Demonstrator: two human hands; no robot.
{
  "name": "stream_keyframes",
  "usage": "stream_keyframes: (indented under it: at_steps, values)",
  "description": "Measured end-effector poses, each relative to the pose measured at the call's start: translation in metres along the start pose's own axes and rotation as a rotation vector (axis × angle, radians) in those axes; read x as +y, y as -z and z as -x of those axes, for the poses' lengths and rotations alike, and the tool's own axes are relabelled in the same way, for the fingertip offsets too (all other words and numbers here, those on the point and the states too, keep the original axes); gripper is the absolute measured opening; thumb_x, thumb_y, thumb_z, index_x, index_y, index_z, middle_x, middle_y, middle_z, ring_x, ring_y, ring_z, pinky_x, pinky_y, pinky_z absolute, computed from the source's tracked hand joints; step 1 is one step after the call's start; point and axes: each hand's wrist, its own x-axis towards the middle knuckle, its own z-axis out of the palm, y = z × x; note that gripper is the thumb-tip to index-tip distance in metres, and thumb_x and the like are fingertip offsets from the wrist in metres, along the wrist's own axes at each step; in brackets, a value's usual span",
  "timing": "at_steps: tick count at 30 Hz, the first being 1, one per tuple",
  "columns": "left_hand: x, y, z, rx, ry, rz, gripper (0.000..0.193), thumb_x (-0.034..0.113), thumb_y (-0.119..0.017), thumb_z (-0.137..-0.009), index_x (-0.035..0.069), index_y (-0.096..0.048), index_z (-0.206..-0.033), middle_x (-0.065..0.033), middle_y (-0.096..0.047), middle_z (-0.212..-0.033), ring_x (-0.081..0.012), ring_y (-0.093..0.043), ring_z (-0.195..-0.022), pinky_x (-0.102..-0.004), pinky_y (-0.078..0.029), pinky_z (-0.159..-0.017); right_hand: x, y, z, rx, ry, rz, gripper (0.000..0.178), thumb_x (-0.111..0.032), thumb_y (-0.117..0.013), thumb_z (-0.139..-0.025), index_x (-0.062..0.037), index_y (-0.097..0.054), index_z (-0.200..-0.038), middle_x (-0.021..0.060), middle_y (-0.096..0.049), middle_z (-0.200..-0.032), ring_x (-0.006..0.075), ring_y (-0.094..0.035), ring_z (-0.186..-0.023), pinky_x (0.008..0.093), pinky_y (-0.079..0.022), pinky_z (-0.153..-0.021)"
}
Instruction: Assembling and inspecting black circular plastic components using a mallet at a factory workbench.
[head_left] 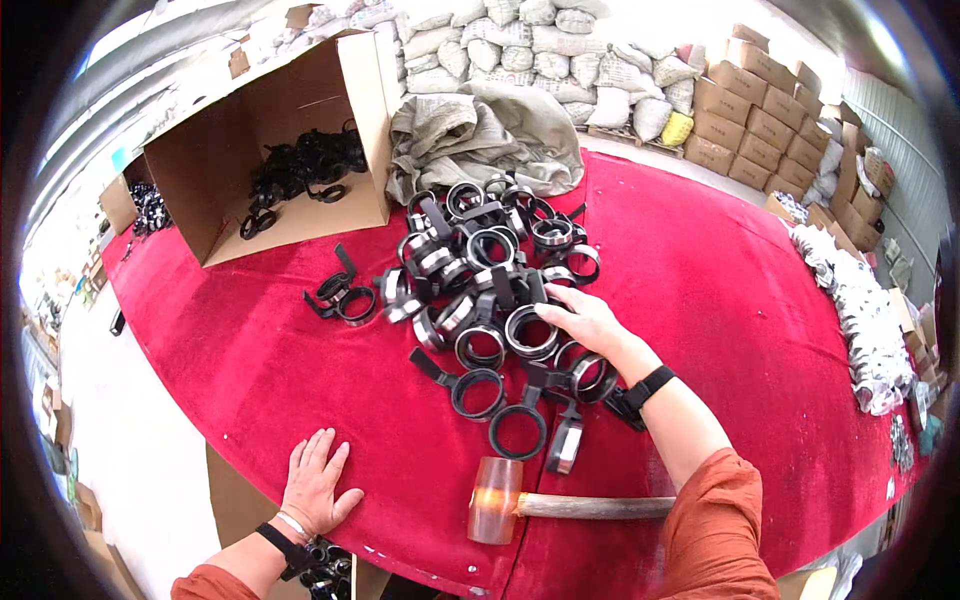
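My left hand (315, 490) lies palm down on the red cloth near the table's front left edge, its fingers spread and holding nothing. My right hand (590, 322) reaches into a pile of black and silver ring-shaped clamps (490, 245). Its thumb touches the upper rim of one ring clamp (531, 332), and the index finger stretches out just beyond, apart from the thumb. The other fingers are partly hidden. Nearer to me lie loose ring clamps with flat black tabs (518, 431). A mallet with a translucent amber head (496, 500) and wooden handle lies below them.
An open cardboard box (290, 215) on its side holds more black rings. Beside it lies a crumpled woven sack (485, 135). White parts (850, 310) are heaped along the red table's (720, 300) right edge. Stacked sacks and cartons (750, 110) stand behind.
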Motion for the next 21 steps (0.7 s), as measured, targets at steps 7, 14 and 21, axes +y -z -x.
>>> stream_keyframes:
  at_steps: [7,14,21]
  values:
    - [-0.004,0.010,-0.005,-0.111,0.044,0.017,0.073,0.049,-0.057,-0.078,-0.001,-0.044,-0.129,-0.0280,-0.031,-0.141,-0.0423,-0.028,-0.132,-0.0547,-0.017,-0.108,-0.016,0.039,-0.029,0.063,-0.074,-0.528,0.019,-0.026,-0.063,-0.088,-0.0072,-0.066,-0.090,0.0006,-0.064,-0.077,0.0069,-0.061,-0.065,0.0212,-0.046,-0.054]
    - [-0.006,0.011,-0.002,-0.218,0.072,0.036,0.075,0.052,-0.056,-0.076,-0.001,-0.044,-0.128,-0.0292,-0.029,-0.140,-0.0450,-0.026,-0.132,-0.0587,-0.015,-0.107,0.109,0.045,-0.130,0.428,-0.215,-0.058,0.051,-0.042,-0.056,-0.090,-0.0009,-0.057,-0.121,0.0157,-0.062,-0.117,0.0236,-0.056,-0.112,0.0319,-0.041,-0.096]
    - [-0.007,0.010,-0.005,-0.163,0.027,0.164,0.071,0.048,-0.056,-0.082,0.004,-0.041,-0.135,-0.0239,-0.028,-0.145,-0.0396,-0.024,-0.136,-0.0550,-0.016,-0.109,0.115,0.038,-0.207,0.166,-0.263,-0.108,0.055,-0.043,-0.055,-0.090,-0.0010,-0.053,-0.126,0.0150,-0.057,-0.126,0.0231,-0.052,-0.118,0.0325,-0.038,-0.100]
